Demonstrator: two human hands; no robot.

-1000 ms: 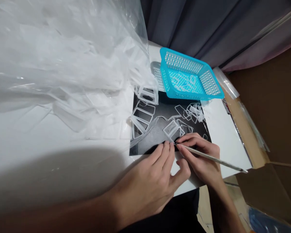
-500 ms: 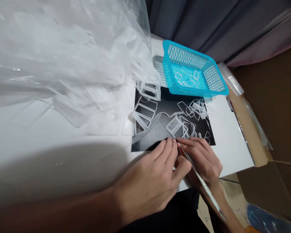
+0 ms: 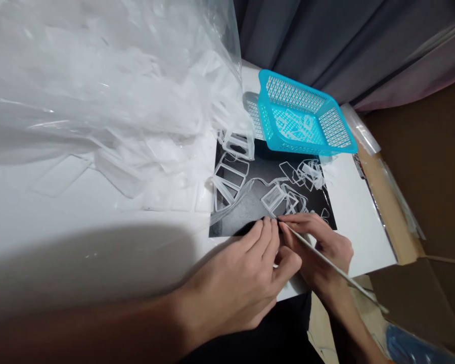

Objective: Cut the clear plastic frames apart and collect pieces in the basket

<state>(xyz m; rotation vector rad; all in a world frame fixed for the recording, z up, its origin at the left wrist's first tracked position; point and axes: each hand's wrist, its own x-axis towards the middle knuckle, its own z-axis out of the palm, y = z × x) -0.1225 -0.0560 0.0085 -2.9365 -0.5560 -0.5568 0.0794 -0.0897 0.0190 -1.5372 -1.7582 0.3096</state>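
Note:
My left hand (image 3: 246, 275) is at the front edge of a black sheet (image 3: 242, 220), fingers pressed together and pointing down, thumb bent inward. Whatever lies under its fingertips is hidden. Right beside it, my right hand (image 3: 324, 247) pinches a long thin pale strip (image 3: 337, 270), which slants from the fingertips down past the wrist. Just beyond the fingertips lie white plastic frames (image 3: 273, 197), some overlapping. Further right on the sheet is a tangle of thin clear outline pieces (image 3: 311, 172).
A large clear plastic bag (image 3: 117, 91) full of whitish pieces fills the left and spills onto the white table (image 3: 98, 212). A blue basket (image 3: 307, 146) with a few clear pieces stands behind the sheet. Cardboard (image 3: 405, 242) borders the table's right side, a grey curtain (image 3: 326, 40) the back.
The strip's free end has swung right and up over my right wrist. My right hand has turned slightly; my left hand stays almost in place. The whole view has shifted a little.

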